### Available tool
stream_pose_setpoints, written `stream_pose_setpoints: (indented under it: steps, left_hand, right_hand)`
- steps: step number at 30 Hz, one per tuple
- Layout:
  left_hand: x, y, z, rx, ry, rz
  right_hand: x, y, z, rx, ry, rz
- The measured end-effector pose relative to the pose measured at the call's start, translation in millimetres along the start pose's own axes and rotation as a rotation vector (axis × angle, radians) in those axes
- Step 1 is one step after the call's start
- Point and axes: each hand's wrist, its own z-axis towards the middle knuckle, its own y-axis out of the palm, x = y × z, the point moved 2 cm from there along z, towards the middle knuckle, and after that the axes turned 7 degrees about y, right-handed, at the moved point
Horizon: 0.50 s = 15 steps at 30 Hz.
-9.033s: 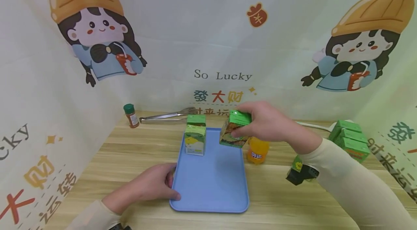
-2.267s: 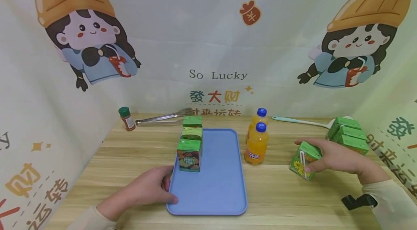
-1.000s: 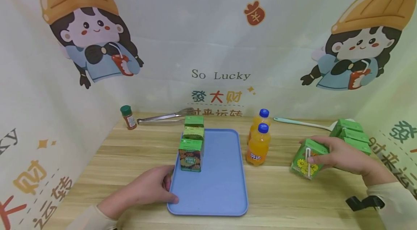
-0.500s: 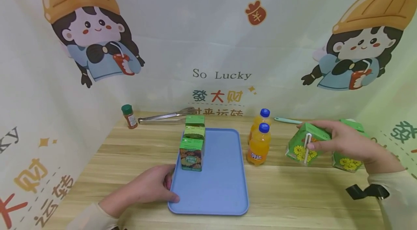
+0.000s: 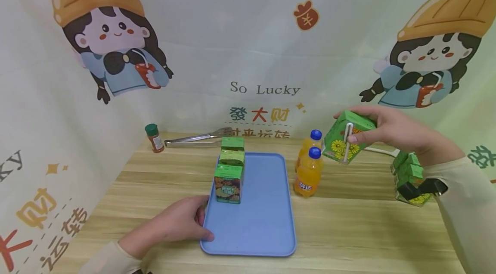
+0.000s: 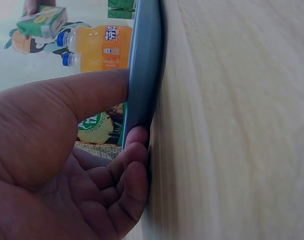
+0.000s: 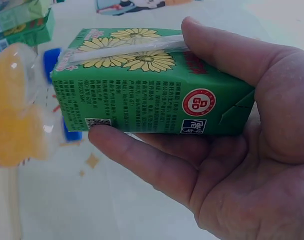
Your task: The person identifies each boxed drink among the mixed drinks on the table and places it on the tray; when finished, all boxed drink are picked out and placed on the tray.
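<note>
Your right hand (image 5: pixel 395 131) pinches the green carton (image 5: pixel 335 137), tilted, yellow-flowered, with white straw (image 5: pixel 347 148); your left hand (image 5: pixel 185 221) pinches the edge of the tray (image 5: pixel 257 218); bottles (image 5: pixel 308 174) stand beside its right.

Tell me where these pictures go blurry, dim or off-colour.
Right wrist view: the orange bottles are blurred, while the held carton is crisp. Left wrist view: the tray and left hand look dim and shaded. Head view: mostly even light, with the backdrop turning greenish toward the picture's right edge.
</note>
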Motion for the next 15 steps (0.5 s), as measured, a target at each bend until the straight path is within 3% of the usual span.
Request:
stream_pose_setpoints:
  steps: [7,15]
  left_hand:
    - [-1.6,0.7,-0.8,-0.005,-0.007,-0.017]
    - [-1.6,0.1,-0.4,-0.007,-0.002,-0.026]
  right_hand:
    - [-34,7,34.7,-0.059,0.041,-0.012]
    - [-50,28,77.7,-0.110,0.047,-0.067]
